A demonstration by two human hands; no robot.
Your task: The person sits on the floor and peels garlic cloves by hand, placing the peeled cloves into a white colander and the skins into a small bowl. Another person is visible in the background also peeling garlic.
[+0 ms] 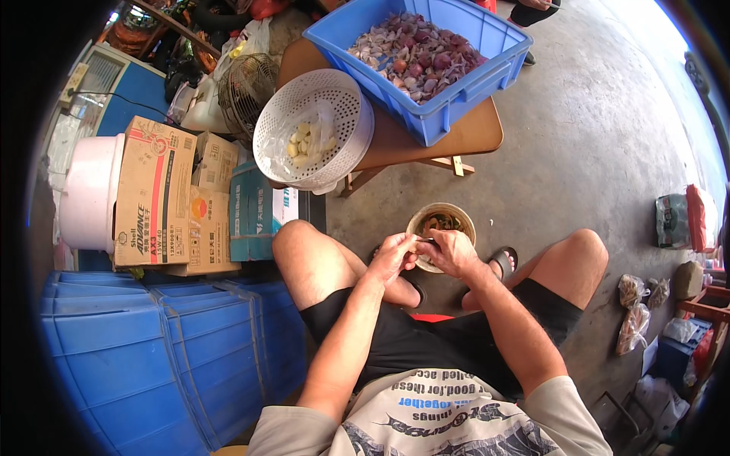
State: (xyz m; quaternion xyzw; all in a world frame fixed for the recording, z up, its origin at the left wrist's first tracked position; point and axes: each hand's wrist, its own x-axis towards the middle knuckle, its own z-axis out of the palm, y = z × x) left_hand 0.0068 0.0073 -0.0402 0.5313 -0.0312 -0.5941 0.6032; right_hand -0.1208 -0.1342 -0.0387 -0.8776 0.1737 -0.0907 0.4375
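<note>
Over a round bucket [469, 219] on the floor, my left hand [394, 256] and my right hand [450, 251] meet, fingertips close together. Both are closed around something small that the fingers mostly hide; a thin dark edge, perhaps a blade, shows at my right hand. Dark and reddish scraps lie in the bucket between my feet. Ahead on a brown wooden table [479, 131], a white perforated plastic colander [356, 122] holds a clear bag and peeled garlic cloves [302, 145]. Beside it stands a blue plastic crate [439, 117] with red shallots [442, 61] and loose papery skins [376, 48].
Cardboard boxes [154, 194], a pink tub [91, 194] and large blue containers [114, 353] stand on the left. A wire fan guard [248, 91] is behind the colander. Bagged goods [633, 325] lie at right. Another person's hand [536, 3] shows at the top.
</note>
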